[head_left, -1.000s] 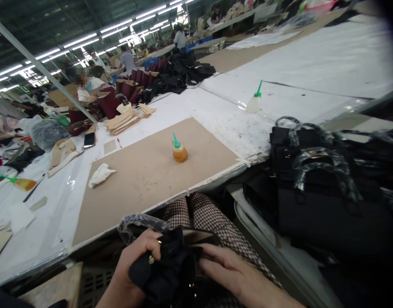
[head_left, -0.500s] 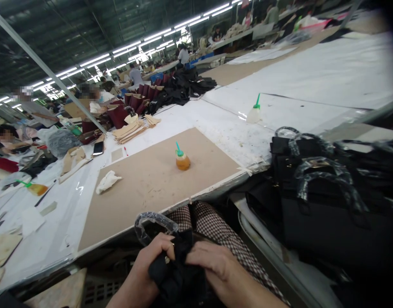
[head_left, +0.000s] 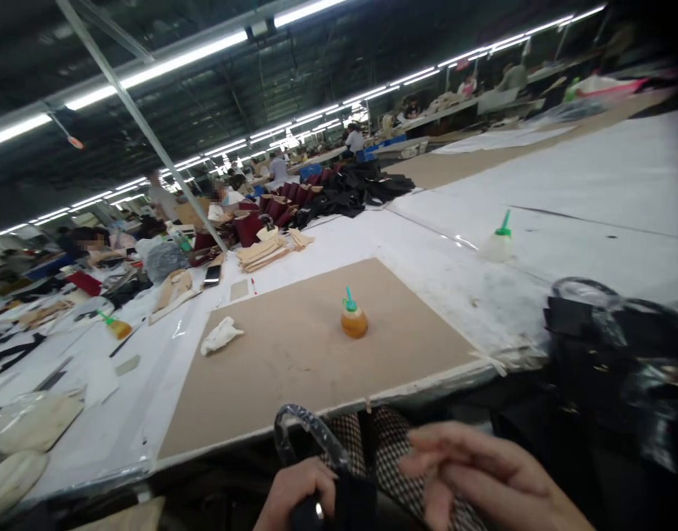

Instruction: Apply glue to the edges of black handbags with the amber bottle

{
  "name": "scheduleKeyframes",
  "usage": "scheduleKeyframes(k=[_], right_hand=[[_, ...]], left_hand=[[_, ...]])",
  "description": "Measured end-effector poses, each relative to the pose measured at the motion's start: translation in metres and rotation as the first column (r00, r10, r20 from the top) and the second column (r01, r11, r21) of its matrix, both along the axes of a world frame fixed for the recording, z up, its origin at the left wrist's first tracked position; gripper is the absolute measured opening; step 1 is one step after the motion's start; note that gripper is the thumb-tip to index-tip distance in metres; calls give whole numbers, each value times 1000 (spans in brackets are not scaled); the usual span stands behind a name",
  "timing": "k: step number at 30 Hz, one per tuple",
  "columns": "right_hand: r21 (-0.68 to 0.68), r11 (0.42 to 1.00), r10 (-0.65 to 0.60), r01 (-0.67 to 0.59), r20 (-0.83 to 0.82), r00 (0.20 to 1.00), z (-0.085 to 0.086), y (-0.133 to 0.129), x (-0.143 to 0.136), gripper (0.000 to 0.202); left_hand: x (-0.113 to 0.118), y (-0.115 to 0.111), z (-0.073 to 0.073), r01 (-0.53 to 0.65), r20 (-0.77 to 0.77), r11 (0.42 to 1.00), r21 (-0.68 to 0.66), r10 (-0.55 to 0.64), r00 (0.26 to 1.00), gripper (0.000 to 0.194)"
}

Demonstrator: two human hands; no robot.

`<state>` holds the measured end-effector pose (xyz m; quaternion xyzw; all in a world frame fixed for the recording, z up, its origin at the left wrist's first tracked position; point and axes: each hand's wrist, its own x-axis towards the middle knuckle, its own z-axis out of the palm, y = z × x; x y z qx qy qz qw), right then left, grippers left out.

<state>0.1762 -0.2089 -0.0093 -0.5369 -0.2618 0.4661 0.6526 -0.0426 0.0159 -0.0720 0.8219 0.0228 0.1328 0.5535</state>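
L hand (head_left: 302, 490) was clamped on blk bag (head_left: 356, 503), near ctr. R hand (head_left: 485, 472) was apart, just right of bag, loosely spread, looked empty. Orange btl (head_left: 354, 323) stood farther off, on brown board (head_left: 294, 383).

Amber bottle (head_left: 354, 322): upright obstacle on brown board (head_left: 294, 383). Left of bottle: bare board, then crumpled tissue (head_left: 221, 336). Right: bare board, then black bags (head_left: 587, 383), bulky, blocking the near side. Behind: open strip of white bench (head_left: 427, 258); tan pieces (head_left: 264, 254) left, pale bottle (head_left: 499, 245) right. In front: bare board, then wrapped handle (head_left: 317, 426).
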Motion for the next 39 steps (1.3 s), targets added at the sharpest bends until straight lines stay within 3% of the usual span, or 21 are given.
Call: scheduleKeyframes(k=[3,5,7,11,15,18,22,26,28,30,32,34,39], right_hand=[[-43,978,-187,205,259,948,-54,48,62,50],[-32,941,-266,336,543,796,-90,95,98,73],[-29,922,-283,387,632,722,-114,142,122,92],[39,929,-282,368,719,635,-128,201,135,90],[40,937,-274,347,701,658,-117,216,133,76],[46,952,-267,304,614,743,-107,202,128,79],[44,981,-186,187,457,870,-90,148,110,77],[45,999,-25,11,331,943,-70,78,82,71],[25,999,-47,42,299,953,-62,47,69,74],[-9,988,-144,153,283,948,-57,21,57,71],[-14,969,-237,247,225,945,-52,0,43,63],[-11,946,-321,323,95,942,-49,-17,28,57],[-171,882,-470,439,-238,850,-49,-44,-8,54]], left_hand=[[4,15,-2,6,-59,990,-139,-14,998,51],[6,25,-3,21,-82,976,-219,-40,996,55],[8,34,-3,3,-117,953,-302,-40,992,58],[9,47,2,-107,-191,904,-414,28,981,59],[9,55,17,-193,-260,871,-451,79,962,58],[6,59,29,-253,-267,851,-460,140,954,54],[-6,70,46,-301,-271,900,-317,218,938,47],[-15,90,68,-194,-339,939,-282,91,936,43],[-12,96,80,-122,-399,938,-323,-18,917,45],[-5,96,87,-36,-447,938,-344,-130,885,47],[5,89,84,54,-484,939,-339,-223,846,47],[13,77,71,105,-494,931,-349,-278,824,47],[18,52,32,39,-426,911,-411,-230,875,47]])
